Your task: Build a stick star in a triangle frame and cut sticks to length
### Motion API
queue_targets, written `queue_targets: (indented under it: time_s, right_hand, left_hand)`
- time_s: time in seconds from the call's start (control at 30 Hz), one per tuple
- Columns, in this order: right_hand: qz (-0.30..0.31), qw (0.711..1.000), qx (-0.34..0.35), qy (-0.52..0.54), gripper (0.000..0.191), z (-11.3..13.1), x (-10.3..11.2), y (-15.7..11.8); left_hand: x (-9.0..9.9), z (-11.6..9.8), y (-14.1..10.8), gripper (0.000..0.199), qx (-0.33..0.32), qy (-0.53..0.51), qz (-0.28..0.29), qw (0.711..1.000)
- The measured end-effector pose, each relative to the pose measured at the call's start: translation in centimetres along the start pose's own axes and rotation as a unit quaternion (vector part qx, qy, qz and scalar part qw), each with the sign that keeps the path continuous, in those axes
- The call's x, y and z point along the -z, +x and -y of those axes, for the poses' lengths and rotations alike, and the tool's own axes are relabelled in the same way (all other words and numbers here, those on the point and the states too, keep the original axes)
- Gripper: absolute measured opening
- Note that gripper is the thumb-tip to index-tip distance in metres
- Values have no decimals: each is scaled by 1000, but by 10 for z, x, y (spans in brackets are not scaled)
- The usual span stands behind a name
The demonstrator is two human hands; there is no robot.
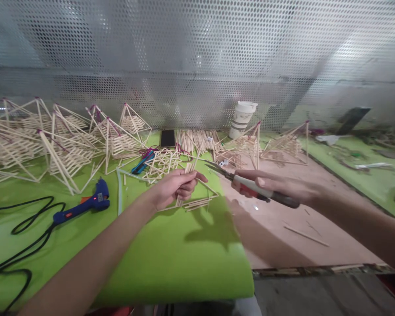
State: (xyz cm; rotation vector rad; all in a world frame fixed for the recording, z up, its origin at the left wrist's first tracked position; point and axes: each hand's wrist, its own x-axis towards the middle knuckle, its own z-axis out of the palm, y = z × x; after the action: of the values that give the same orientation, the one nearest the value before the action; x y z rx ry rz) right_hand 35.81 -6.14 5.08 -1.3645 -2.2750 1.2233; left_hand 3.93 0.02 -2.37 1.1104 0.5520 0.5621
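Note:
My left hand [179,186] is closed around a small bundle of thin wooden sticks [189,169], which pokes out above and below the fist. My right hand [272,182] grips pruning shears [250,181] with grey and red handles. Their pointed blades aim left toward the bundle, a little apart from it. Under the left fist, a few more sticks [199,203] lie side by side on the green sheet [184,263]. Just behind that hand is a flat lattice made of sticks [164,162].
Stick pyramids [69,153] crowd the left; two more stand [286,145] at the back right. A blue glue gun [85,204] with black cables lies left. At the back are a phone [167,138], loose sticks [195,139] and a white cup [243,118], before a perforated metal panel [184,52].

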Motion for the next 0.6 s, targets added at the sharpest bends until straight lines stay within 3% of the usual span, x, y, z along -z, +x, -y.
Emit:
queue_targets:
  time_s: [0.17, 0.6]
  right_hand:
    - [43, 992, 8, 117, 60, 15, -9, 22]
    - [79, 990, 14, 113, 58, 13, -17, 41]
  left_hand:
    - [-5, -3, -4, 35, 4, 9, 11, 1000]
    - [-6, 0, -3, 36, 29, 24, 8, 999]
